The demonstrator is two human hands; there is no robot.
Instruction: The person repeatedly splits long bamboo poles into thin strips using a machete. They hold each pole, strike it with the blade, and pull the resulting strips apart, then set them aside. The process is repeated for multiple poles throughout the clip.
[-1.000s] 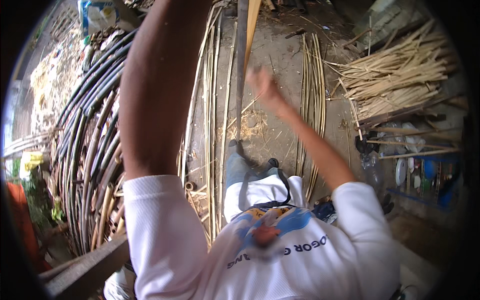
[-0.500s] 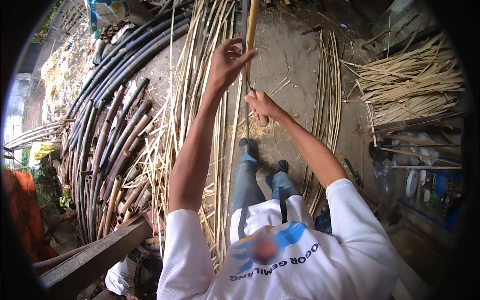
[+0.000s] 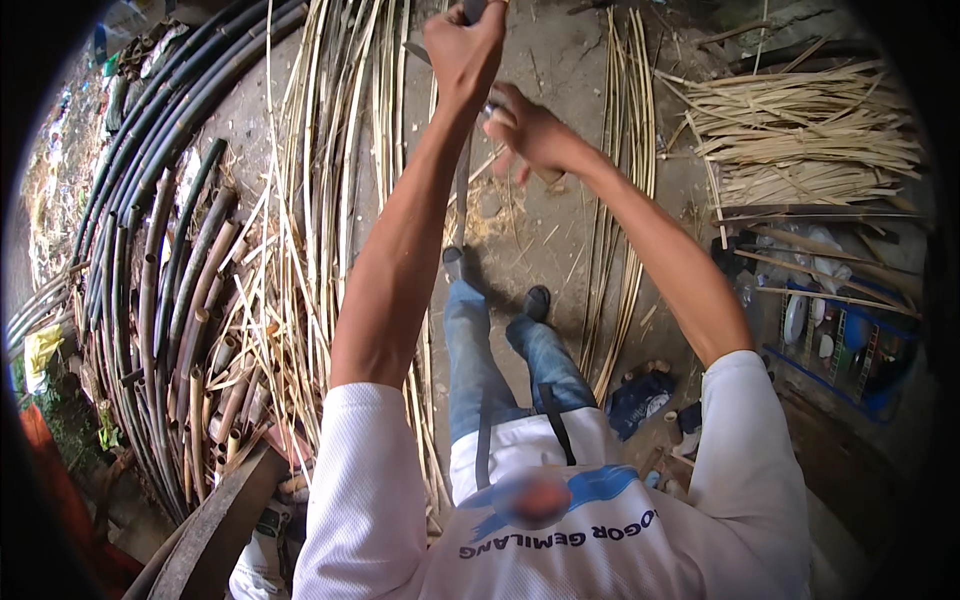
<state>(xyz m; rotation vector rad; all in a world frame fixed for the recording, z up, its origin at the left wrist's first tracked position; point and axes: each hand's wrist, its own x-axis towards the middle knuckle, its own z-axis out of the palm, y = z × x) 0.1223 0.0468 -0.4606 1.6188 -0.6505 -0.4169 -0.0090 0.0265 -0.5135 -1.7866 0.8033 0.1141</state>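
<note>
- At top ctr, L hand (image 3: 465, 50) wrapped in a fist round a dark strip (image 3: 462, 190), whose top end runs out of view
- Dark strip slants down past L wrist, low end at or nr L shoe (image 3: 454, 262)
- R hand (image 3: 535, 130) just below & to R of L hand, loosely curled at handle of a knife (image 3: 417, 52), lower fingers partly spread & blurred
- Knife seems to pass behind L wrist, tip showing on its L side; can't tell if blade touches strip, L hand hides it
- R shoe (image 3: 537, 300) a bit further back than L shoe, both on bare ground (image 3: 560, 230)
- Pale shavings (image 3: 495, 225) on ground ahead of the 2 shoes
- L of arms: long pale canes (image 3: 315, 110), roughly parallel, then cut brown tubes (image 3: 205, 250) heaped, then dark poles (image 3: 160, 85) in a curve
- R side: thin row of canes (image 3: 630, 120), beyond it a stack of pale slats (image 3: 800, 125)
- Lower R: blue rack (image 3: 830, 385) w/ small items, dark blue cloth (image 3: 640, 402) nearer the person
- Lower L: grey beam (image 3: 222, 515), orange cloth (image 3: 48, 465) further out
</note>
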